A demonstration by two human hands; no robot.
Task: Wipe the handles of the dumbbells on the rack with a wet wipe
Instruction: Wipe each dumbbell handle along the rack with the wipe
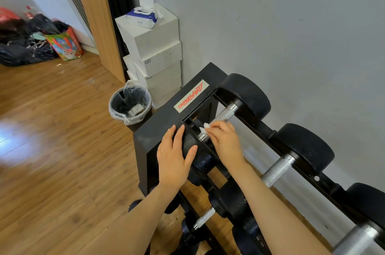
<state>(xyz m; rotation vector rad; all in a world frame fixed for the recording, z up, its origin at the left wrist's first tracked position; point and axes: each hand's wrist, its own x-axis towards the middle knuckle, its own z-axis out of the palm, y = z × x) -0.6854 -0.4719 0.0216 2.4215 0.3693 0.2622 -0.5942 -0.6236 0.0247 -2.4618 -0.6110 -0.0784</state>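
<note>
At the rack's (166,127) end, the right hand (226,142) pinches a white wet wipe (205,127) against the nearest dumbbell's handle (224,115). The left hand (174,157) rests on that dumbbell's front head (192,146), fingers straight and spread

A plain grey wall (281,25) runs to the right of the hands. Wood-plank floor (62,129) spreads to their left, with a bright glare patch. Beyond them stand stacked white boxes (158,50), a lined bin (130,105), a wooden panel (98,15) and piled bags (31,42).
</note>
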